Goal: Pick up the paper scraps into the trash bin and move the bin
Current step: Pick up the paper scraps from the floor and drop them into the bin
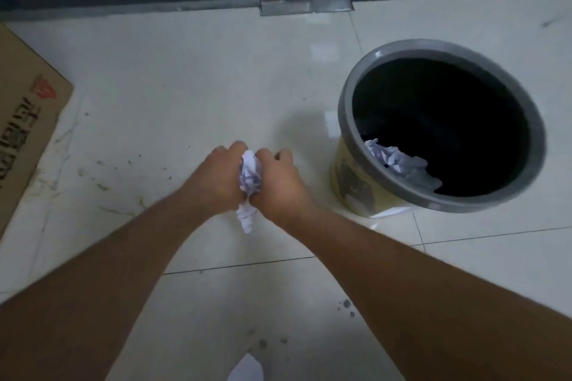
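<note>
Left hand [216, 176] and right hand [278, 182] both closed around a crumpled paper wad [249, 182], trash bin [349, 120] just right, paper scraps [399, 161] inside

Crumpled paper [249, 178] is largely concealed between left hand [213, 178] and right hand [280, 185]; fingertips of both are hidden. Trash bin [349, 133] interior is dark, its bottom indiscernible; paper inside [399, 161] partly lost in shadow. Cardboard box [28, 120] is cut by the left edge, print unreadable. White scrap [247, 370] is cut by the bottom edge.
</note>
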Tool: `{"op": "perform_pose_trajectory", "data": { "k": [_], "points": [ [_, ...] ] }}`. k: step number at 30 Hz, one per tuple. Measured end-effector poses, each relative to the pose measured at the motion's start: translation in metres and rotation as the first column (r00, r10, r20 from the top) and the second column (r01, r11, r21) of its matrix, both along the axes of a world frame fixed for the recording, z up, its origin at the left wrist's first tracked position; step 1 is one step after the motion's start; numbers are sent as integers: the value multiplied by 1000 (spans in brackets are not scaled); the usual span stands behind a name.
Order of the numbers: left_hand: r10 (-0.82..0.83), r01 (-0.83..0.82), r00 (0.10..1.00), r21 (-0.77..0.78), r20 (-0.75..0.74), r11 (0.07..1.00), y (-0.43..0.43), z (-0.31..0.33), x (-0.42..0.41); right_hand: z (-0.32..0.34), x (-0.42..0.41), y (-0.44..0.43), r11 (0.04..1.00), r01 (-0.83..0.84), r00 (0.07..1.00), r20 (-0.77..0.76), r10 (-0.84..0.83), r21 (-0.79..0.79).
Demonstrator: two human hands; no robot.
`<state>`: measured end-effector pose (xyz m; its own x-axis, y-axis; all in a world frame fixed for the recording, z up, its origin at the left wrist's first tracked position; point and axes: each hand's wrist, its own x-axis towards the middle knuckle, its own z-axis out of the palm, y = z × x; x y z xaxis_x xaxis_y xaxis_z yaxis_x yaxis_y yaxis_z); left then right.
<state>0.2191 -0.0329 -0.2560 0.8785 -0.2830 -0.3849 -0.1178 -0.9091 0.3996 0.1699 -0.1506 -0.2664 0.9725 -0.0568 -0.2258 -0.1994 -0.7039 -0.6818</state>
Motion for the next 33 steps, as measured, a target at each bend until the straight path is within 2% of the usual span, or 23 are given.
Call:
{"op": "perform_pose_trajectory", "data": {
  "k": [4, 6, 8, 12, 17, 21, 23, 25, 28, 31, 33],
  "points": [
    [-89, 85, 960, 28, 267, 996, -16, 107, 28, 89, 39, -14, 999, 29, 982, 187, -32, 19],
    [-116, 124, 925, 1, 361, 992, -41, 153, 36, 134, 52, -35, 992, 38, 969, 248, -7, -121],
    [-132, 202, 895, -124, 427, 971, -74, 183, 36, 173, 47, -69, 967, 60, 952, 306, 19, -249],
    [-165, 323, 854, -256, 494, 911, -143, 192, 12, 206, 3, -143, 962, 234, 909, 382, -165, -140],
    [-261, 382, 899, -339, 352, 860, -197, 169, -17, 179, -36, -193, 930, 325, 908, 332, -255, -174],
    [-376, 436, 892, -261, 250, 862, -202, 161, -24, 160, -50, -212, 936, 292, 947, 194, -254, -197],
    [-415, 465, 883, -293, 218, 836, -196, 159, -24, 157, -52, -215, 929, 226, 974, 78, -212, -294],
    [-417, 453, 892, -350, 176, 820, -187, 158, -22, 159, -52, -210, 878, 201, 977, 31, -209, -434],
    [-346, 388, 922, -407, 176, 827, -167, 157, -13, 163, -47, -185, 850, 236, 972, 120, -203, -471],
    [-170, 203, 979, -499, 112, 842, -128, 152, 9, 159, -49, -136, 902, 224, 937, 336, -95, -369],
    [-29, 40, 999, -548, 28, 836, -90, 138, 26, 148, -56, -93, 962, 122, 903, 429, -6, -243]
  ]
}}
